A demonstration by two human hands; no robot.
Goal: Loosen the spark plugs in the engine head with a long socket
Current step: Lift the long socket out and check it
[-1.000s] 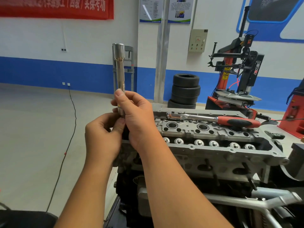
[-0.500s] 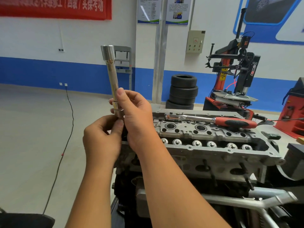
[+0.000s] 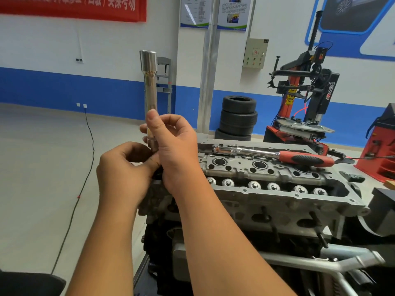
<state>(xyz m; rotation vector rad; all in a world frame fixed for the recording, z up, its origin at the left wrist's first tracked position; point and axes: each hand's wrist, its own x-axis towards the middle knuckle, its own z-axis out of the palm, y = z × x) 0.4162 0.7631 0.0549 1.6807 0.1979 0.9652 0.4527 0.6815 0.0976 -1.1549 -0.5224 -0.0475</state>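
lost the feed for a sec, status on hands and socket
Right hand gripping long socket upright; left hand at its lower end. Ratchet lying on engine head, unattached. Plug wells unobstructed.

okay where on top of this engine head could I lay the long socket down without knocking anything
Little bare room. The far edge of the engine head carries the ratchet; the middle has the open plug wells; the near side holds the row of valve tops. The flat rim right of the ratchet handle looks freest. The long socket is in your right hand.

Stacked tires (image 3: 237, 117) stand beside a tire changer (image 3: 303, 99) against the wall.
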